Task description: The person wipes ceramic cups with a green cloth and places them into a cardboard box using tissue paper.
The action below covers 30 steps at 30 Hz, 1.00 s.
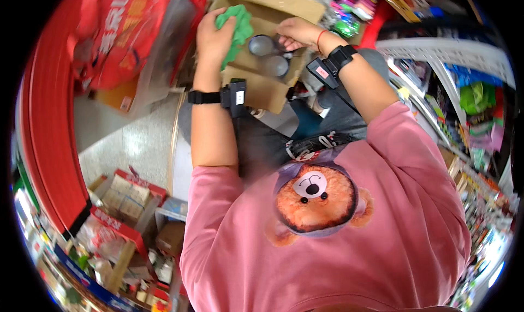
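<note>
My left hand (pixel 213 37) grips a crumpled green cloth (pixel 241 25) at the left side of an open cardboard box (pixel 256 93). Two round, pale-topped containers (pixel 261 45) sit inside the box; they look like glass or clear plastic, but blur hides the detail. Over the box's right part is my right hand (pixel 298 33), its fingers bent close to the containers. Whether those fingers hold something small cannot be made out. Both wrists carry black strapped devices.
Red plastic packaging (pixel 118 34) hangs at the upper left beside a red panel (pixel 51 119). At the lower left, cartons (pixel 127 195) hold paper bundles. White metal shelving (pixel 446 46) with packaged goods stands on the right. Colourful wrapped items (pixel 346 15) lie beyond the box.
</note>
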Tool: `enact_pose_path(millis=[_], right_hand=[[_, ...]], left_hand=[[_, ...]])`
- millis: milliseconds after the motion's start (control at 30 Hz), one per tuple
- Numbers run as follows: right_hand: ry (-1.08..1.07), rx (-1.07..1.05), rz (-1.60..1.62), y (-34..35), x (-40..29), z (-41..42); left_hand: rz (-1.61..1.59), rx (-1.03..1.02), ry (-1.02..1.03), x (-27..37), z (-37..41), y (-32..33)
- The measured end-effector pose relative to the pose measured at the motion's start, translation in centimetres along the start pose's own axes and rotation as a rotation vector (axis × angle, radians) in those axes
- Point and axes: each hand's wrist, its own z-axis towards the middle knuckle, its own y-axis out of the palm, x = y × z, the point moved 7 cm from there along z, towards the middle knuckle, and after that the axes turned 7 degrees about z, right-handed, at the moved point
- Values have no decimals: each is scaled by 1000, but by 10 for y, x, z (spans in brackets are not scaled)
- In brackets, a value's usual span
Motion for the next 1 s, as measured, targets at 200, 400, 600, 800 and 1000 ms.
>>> enact_pose_path(millis=[200, 400, 600, 800, 1000], right_hand=[[-388, 284, 95, -106, -11, -163], [-408, 1036, 143, -250, 158, -270], [80, 1802, 255, -279, 403, -319], [500, 1904, 641, -238, 483, -332], [107, 1759, 1422, -283, 616, -273]], left_hand=[[-388, -278, -270, 20, -15, 42], [82, -240, 105, 71, -26, 69], [162, -435, 281, 176, -70, 122], [76, -620, 143, 214, -114, 162], [95, -636, 168, 229, -123, 184]])
